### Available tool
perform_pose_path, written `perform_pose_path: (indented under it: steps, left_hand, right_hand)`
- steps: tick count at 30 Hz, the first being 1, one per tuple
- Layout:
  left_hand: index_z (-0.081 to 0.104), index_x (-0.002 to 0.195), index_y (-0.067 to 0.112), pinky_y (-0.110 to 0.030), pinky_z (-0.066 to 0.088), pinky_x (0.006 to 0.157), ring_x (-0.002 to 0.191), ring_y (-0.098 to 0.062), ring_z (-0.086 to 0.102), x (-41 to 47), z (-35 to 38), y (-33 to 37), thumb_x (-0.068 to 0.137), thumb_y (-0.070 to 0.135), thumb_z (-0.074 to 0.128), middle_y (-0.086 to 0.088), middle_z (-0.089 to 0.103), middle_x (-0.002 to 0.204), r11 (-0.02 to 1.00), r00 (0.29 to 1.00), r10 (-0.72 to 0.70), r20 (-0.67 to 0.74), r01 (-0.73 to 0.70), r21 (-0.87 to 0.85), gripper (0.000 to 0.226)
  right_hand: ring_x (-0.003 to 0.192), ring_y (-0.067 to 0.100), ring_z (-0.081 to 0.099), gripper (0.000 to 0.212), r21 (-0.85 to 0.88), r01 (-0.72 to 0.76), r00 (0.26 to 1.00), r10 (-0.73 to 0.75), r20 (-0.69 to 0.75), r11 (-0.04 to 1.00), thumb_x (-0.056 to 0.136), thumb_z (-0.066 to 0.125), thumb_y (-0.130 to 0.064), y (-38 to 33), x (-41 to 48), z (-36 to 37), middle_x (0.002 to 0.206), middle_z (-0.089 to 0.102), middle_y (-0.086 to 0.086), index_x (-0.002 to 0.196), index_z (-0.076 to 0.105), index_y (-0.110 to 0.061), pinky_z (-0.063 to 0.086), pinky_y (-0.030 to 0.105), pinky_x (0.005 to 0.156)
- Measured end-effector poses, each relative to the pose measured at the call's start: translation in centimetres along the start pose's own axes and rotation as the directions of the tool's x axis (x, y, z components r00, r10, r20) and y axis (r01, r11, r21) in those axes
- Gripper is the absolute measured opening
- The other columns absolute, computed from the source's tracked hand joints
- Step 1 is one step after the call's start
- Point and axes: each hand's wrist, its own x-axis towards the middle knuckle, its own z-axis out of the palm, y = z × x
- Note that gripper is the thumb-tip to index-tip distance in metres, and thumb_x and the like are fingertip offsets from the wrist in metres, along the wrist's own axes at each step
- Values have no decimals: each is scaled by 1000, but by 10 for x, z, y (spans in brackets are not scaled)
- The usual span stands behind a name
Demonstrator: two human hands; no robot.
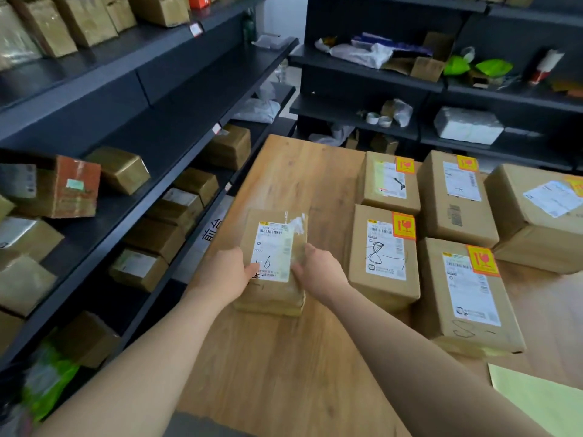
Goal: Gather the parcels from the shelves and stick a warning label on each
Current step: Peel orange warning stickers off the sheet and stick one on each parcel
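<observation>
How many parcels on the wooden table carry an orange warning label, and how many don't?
Orange-labelled parcels: 5
Parcel without orange label, held by left hand and right hand: 1
Total on the table: 6

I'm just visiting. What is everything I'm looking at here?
Held parcel: one, brown, no orange label, table's left.
Labelled parcels: five, brown with orange warning labels, table's right.
Table: one, light wood, centre.
Shelf parcels: many, brown, left shelves.
Shelves: several units, dark, left and behind.
Sheet: one, pale yellow-green, table's near right corner.
White package: one, back shelf.
Left hand: one, grips held parcel's left edge.
Right hand: one, grips its right edge.
</observation>
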Motion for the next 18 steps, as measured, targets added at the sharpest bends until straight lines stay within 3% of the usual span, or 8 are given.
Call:
perform_pose_path:
  steps: [3,9,13,18]
  left_hand:
    - [41,73,21,-29,32,48,60,-12,48,-19,3,-1,91,44,56,5,48,70,997,1000,-16,8,16,-74,33]
    - [55,77,15,-32,39,48,60,-18,58,-77,17,-7,84,52,61,0,60,70,995,997,-24,-71,17,-102,38]
    - [59,82,16,-30,36,46,59,-16,57,-127,30,9,82,57,60,1,61,70,997,992,-53,-113,46,-66,41]
    - [62,90,16,-40,53,65,72,-17,63,-192,60,45,80,62,58,2,68,82,995,989,-69,-128,59,-80,47]
  right_hand:
    - [71,28,53,22,42,26,1000,-27,14,999,93,47,-31,6,-15,-2,78,57,5,83,43,-12,38,32,56]
    - [63,23,48,31,12,138,990,-138,13,990,90,49,-35,23,-64,-4,64,47,-4,66,31,-25,27,27,45]
    - [65,22,51,28,-16,207,978,-207,8,978,90,50,-38,47,-110,-8,70,55,-1,72,39,-19,33,29,48]
    - [73,20,61,28,-14,227,974,-227,-4,974,89,51,-45,99,-178,-18,82,66,-2,85,56,-18,54,37,63]
